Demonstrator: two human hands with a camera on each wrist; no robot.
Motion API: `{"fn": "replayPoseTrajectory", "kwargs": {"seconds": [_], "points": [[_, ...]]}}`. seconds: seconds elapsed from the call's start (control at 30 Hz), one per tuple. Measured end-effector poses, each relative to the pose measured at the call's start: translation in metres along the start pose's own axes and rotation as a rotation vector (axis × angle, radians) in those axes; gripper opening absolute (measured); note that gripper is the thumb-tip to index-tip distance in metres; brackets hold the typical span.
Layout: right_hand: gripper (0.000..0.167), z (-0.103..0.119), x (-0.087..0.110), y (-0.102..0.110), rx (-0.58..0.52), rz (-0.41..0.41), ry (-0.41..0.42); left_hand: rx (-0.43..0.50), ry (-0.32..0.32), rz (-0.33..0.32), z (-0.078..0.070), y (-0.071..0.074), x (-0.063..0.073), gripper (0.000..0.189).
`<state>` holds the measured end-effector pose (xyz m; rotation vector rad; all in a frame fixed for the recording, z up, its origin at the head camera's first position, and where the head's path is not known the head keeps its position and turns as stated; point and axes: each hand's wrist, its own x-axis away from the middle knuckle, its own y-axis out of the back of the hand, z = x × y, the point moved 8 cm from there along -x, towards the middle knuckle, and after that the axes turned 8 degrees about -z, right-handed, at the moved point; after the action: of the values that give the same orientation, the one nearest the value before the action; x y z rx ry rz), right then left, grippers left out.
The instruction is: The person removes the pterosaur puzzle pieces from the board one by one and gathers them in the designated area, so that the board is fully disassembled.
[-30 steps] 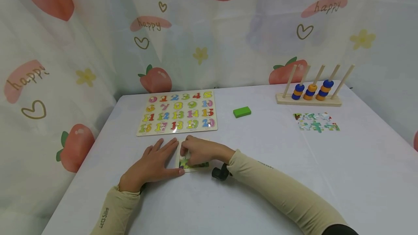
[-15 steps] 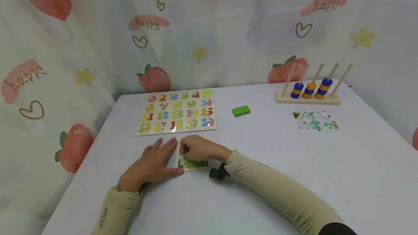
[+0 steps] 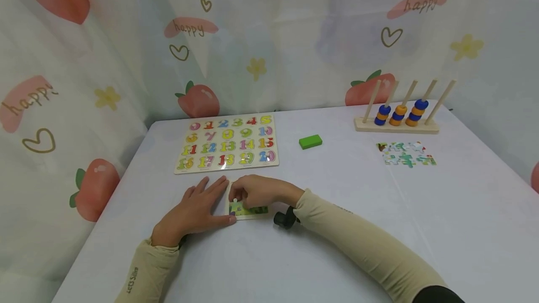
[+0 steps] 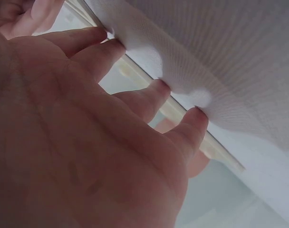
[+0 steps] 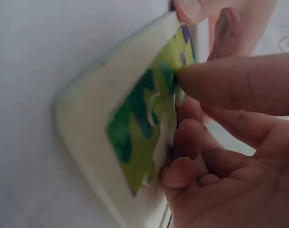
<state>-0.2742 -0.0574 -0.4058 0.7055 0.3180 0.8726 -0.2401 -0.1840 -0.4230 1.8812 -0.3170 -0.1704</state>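
In the head view my left hand (image 3: 191, 214) lies with its fingers spread along the left edge of a small pale jigsaw board (image 3: 252, 217). The left wrist view has its fingertips (image 4: 161, 88) lined up along the board's edge. Green jigsaw pieces (image 5: 135, 135) fill the lower part of the board. Bent over the board, my right hand (image 3: 258, 191) pinches a jigsaw piece (image 5: 178, 96) at the left of the green row, its thumb (image 5: 239, 80) on the piece. The right hand's curled fingers hide the upper part of the board.
Behind the hands lies a number puzzle board (image 3: 227, 146). A green block (image 3: 310, 141) sits to its right. Several loose jigsaw pieces (image 3: 406, 154) lie further right, in front of a wooden peg stand (image 3: 396, 125) with blue and orange rings. A black wrist camera (image 3: 285, 219) hangs under the right wrist.
My right hand's fingers have shifted slightly and show more of the green row with a small tab at its left. My left hand stays on the board's edge.
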Motion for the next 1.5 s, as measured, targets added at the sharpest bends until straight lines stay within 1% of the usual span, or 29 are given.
{"fn": "replayPoseTrajectory", "kwargs": {"seconds": [0.1,0.23,0.47,0.6,0.7,0.83,0.97,1.23,1.5], "points": [[0.032,0.001,0.001,-0.001,-0.011,0.013,0.005,-0.003,0.006,0.006,0.0,0.0,0.0,0.103],[0.031,0.0,0.0,-0.001,-0.022,-0.004,0.018,-0.01,0.016,0.013,0.0,0.0,0.0,0.103],[0.023,-0.001,-0.003,-0.001,-0.044,-0.023,0.025,-0.014,0.012,0.014,-0.001,0.0,-0.001,0.104],[0.019,-0.003,-0.003,0.001,-0.071,-0.049,0.025,-0.018,0.005,0.009,-0.001,0.001,-0.001,0.103],[0.019,-0.005,-0.004,0.003,-0.098,-0.086,0.027,-0.016,0.002,0.005,0.0,0.001,-0.001,0.103],[0.019,-0.008,-0.003,0.006,-0.139,-0.124,0.009,-0.01,0.005,0.011,0.0,0.0,-0.002,0.104],[0.019,-0.009,0.0,0.01,-0.173,-0.14,-0.013,-0.015,0.013,0.021,0.002,-0.002,-0.002,0.105],[0.018,-0.013,0.009,0.017,-0.191,-0.173,-0.051,-0.013,0.001,0.016,0.0,-0.001,-0.002,0.104],[0.012,-0.02,0.022,0.029,-0.237,-0.225,-0.108,-0.023,0.026,0.036,-0.001,-0.001,-0.001,0.105]]}}
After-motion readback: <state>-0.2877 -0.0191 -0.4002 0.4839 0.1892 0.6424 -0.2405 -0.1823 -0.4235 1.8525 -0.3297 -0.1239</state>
